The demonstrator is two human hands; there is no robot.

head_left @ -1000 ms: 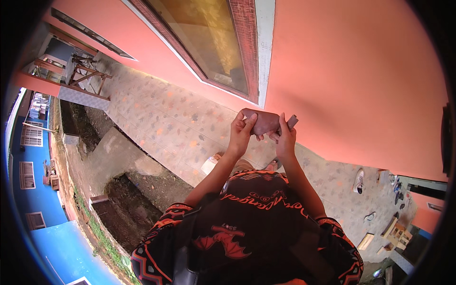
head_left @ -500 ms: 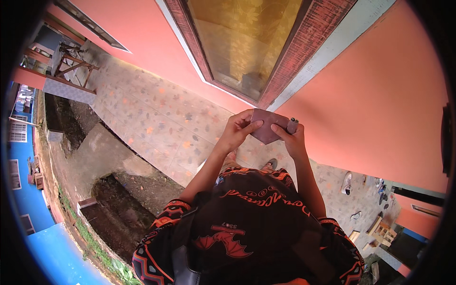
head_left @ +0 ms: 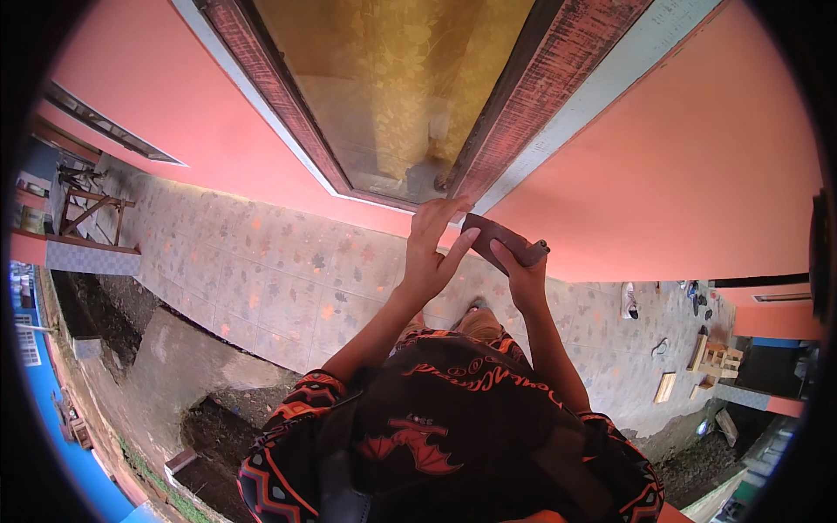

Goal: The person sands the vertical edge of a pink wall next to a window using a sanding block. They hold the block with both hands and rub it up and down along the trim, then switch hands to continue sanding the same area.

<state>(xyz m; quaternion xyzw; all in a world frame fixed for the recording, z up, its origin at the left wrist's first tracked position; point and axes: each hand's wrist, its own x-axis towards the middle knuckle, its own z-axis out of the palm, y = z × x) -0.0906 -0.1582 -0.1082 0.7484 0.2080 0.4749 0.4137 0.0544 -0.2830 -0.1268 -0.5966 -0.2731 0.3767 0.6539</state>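
Note:
A dark brown, flat thing that looks like a leather wallet [head_left: 488, 238] is held out in front of me, tilted down to the right. My right hand [head_left: 527, 283] grips its right half, thumb on the near face and fingers behind. A small dark rounded end shows at the wallet's right tip. On the other side, my left hand [head_left: 429, 253] has its fingers stretched upward, and its thumb reaches the wallet's left edge. Whether the left fingers touch the back cannot be made out.
A window with a worn red frame [head_left: 545, 87] and yellow curtain stands ahead, beside a pink wall [head_left: 680, 166]. Below lies a patterned tile floor [head_left: 253, 253]. Shoes [head_left: 629, 301] and a small wooden stool [head_left: 719, 359] are at right; a dug-out ditch [head_left: 222, 427] lies left.
My left hand has loosened from the wallet and straightened its fingers. The wallet has turned from face-on to a narrower, tilted view in my right hand. My view has swung a little.

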